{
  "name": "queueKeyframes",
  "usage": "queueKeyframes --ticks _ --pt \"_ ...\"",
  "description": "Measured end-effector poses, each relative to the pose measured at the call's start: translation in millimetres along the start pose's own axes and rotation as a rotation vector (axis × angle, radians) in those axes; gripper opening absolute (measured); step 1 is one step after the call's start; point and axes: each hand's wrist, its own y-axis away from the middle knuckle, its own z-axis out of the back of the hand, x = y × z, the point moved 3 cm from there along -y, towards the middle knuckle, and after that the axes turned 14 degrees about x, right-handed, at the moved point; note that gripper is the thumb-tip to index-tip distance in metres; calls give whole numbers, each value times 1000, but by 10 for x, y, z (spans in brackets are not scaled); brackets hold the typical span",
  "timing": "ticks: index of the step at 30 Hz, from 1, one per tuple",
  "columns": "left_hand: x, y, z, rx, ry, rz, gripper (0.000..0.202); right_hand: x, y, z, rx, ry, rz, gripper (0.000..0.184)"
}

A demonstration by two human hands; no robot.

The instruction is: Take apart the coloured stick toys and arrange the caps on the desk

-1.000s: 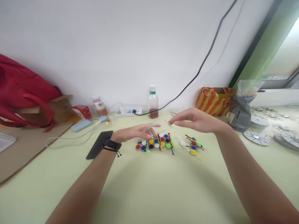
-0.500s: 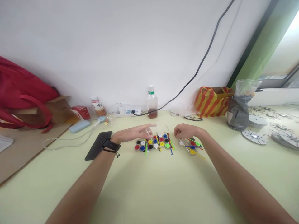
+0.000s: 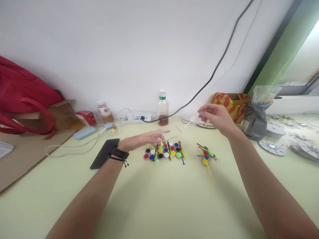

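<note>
My right hand [image 3: 215, 116] is raised above the table at the back right, its fingertips pinched on a white spinner [image 3: 191, 119], a small disc with a white arrow. My left hand [image 3: 144, 140] hovers with fingers stretched out at the back left of a cluster of small coloured discs [image 3: 166, 155]. Its fingertips are blurred, and I see nothing plainly held in them. Red, blue, yellow, black, white and green discs stand in rows, with coloured plastic arrows [image 3: 170, 152] lying across them. To their right is a small heap of spinners [image 3: 205, 154] with arrows.
A black phone [image 3: 103, 155] lies beside my left wrist. Behind stand a bottle [image 3: 163, 109], a power strip [image 3: 137, 116] and a striped bag [image 3: 230, 106]. A black cable [image 3: 211, 78] hangs down the wall. Round patterned discs [image 3: 271, 147] lie at the right.
My right hand has lifted from the right-hand heap and moved up and back, carrying the white spinner away from it. My left hand has barely moved.
</note>
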Motion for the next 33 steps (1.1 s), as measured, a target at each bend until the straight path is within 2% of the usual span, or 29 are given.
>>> queueKeyframes --ticks 3,6,13,16,18,20,24,27,30,33 --pt "-15 -34 -21 10 33 -37 72 288 48 -89 0 -103 119 19" --pt "-47 -77 -65 22 74 -89 73 440 75 -239 97 -99 137 22" --pt "-63 -156 -157 13 232 -104 71 428 61 -525 356 50 112 33" --pt "-78 -158 -176 0 280 -84 69 440 64 -512 336 118 86 43" --pt "-98 -159 -190 -2 294 -77 69 459 76 -484 340 79 66 49" --pt "-122 -166 -205 5 291 -83 70 474 90 -483 438 11 53 46" --pt "-142 -186 -219 35 255 -118 73 469 120 -551 730 -29 29 43" --pt "-100 -190 -209 55 213 -89 77 455 137 -609 851 -32 -9 36" --pt "-47 -184 -191 66 179 -62 81 480 150 -620 881 -58 -8 31" --pt "-18 -177 -172 54 155 -66 79 493 145 -533 834 -76 25 32"
